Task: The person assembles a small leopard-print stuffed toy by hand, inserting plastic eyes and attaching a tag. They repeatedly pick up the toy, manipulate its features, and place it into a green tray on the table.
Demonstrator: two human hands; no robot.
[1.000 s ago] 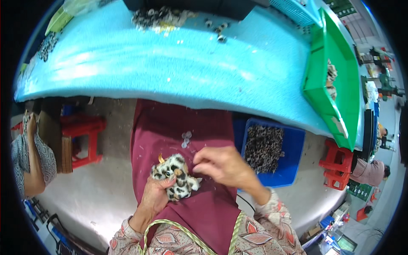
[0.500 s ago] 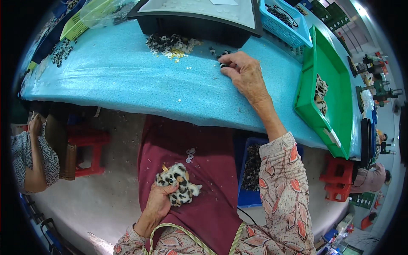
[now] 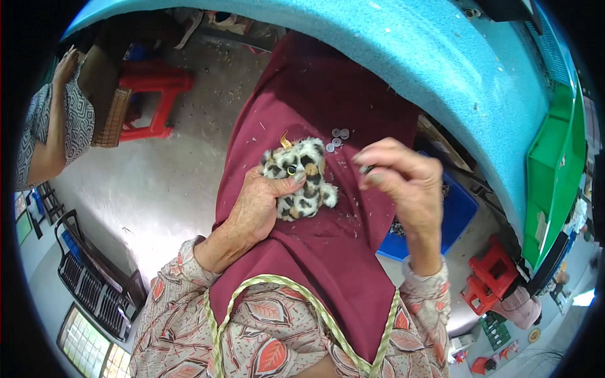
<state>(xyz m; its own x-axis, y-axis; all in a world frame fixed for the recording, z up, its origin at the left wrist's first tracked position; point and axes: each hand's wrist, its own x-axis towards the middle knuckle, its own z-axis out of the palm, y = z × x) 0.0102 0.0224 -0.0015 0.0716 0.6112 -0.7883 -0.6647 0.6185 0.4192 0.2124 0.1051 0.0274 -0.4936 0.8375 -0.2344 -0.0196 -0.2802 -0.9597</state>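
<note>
A spotted plush animal skin, white with black and tan patches, lies over my lap. My left hand is closed around its left side, thumb pressed on the fur. One yellow-rimmed toy eye shows on it beside the thumb, and a golden ribbon loop sticks up from its edge. To the right, apart from the plush, my right hand pinches a small dark piece between thumb and fingers; it is mostly covered. Several translucent plastic discs rest on the apron between the hands.
The maroon apron covers my lap. Ahead curves the blue-covered table, with a green tray at its right. A blue bin stands below on the right. Red stools and another person's arm are at left.
My right hand has left the tabletop and come back to the plush, pinching a small dark piece. The view has tilted down toward the lap; my left hand keeps hold of the plush.
</note>
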